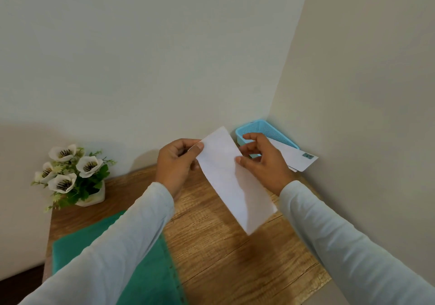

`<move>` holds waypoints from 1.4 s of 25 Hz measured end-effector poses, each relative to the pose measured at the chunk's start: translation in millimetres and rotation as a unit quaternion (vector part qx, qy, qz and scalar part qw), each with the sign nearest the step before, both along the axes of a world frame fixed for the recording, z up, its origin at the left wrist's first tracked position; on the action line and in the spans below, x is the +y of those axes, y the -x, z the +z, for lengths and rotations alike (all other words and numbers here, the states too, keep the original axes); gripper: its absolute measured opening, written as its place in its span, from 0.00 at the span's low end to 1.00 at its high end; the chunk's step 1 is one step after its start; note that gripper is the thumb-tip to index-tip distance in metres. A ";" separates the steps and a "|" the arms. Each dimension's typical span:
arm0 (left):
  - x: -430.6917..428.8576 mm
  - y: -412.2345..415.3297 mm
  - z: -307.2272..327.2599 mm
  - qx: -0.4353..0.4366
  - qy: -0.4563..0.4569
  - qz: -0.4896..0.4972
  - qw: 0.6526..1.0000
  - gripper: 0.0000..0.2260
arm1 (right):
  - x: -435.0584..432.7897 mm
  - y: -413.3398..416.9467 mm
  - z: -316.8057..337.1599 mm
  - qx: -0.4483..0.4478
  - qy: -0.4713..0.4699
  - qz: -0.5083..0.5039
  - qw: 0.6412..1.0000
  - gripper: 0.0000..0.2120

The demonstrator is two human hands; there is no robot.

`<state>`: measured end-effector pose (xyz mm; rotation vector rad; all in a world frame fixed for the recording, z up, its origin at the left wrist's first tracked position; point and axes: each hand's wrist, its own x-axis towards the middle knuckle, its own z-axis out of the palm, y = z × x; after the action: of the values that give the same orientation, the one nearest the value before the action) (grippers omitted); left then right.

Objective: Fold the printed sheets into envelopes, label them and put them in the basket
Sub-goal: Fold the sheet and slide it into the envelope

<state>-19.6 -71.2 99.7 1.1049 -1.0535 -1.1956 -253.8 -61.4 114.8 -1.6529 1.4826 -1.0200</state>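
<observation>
- Wooden table (pixel 211 257) against the wall corner, green folder (pixel 150 278) lying at its left.
- Folded white sheet (pixel 233 182) raised above the table, tilted, near the middle.
- Left hand (pixel 175 163) pinching the sheet's upper left edge.
- Right hand (pixel 263 161) gripping its right edge.
- Blue basket (pixel 266 128) in the corner, labelled envelope (pixel 294 156) poking out.
- Flower pot (pixel 73 175) at far left.

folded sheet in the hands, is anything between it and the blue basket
Nothing separate blocks it. The folded sheet is held above the table by the left hand and right hand, and the right hand itself overlaps the basket. An envelope already sticks out over the basket's rim.
</observation>
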 end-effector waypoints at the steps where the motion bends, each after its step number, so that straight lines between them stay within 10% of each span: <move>1: 2.2 -1.0 -11.4 0.023 -0.032 0.006 0.999 0.02 | 0.9 3.7 -7.9 0.030 -0.065 0.011 0.997 0.28; 12: 30.7 -11.7 -120.1 -0.252 -0.211 0.040 0.943 0.05 | 13.3 10.2 -105.3 0.211 -0.203 0.010 0.956 0.24; 18: 33.7 -7.6 -131.4 -0.622 -0.027 -0.102 0.776 0.20 | 15.5 6.6 -121.0 0.257 -0.209 0.015 0.944 0.20; 23: 26.6 6.4 -134.4 -0.679 0.006 -0.205 0.705 0.25 | 14.4 5.5 -125.5 0.261 -0.205 0.011 0.943 0.17; 32: 65.9 -35.5 -143.7 -0.704 0.138 -0.134 0.683 0.19 | 12.6 9.0 -128.4 0.274 -0.194 0.011 0.942 0.16; 35: 70.9 -41.4 -151.8 -0.679 0.155 -0.107 0.710 0.19 | 13.3 -6.3 -122.1 0.420 -0.117 0.040 0.899 0.20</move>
<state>21.8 -0.3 -52.1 1.5918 -2.4334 -0.0967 -247.6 -48.2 -7.2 -2.0576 1.9351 -0.0137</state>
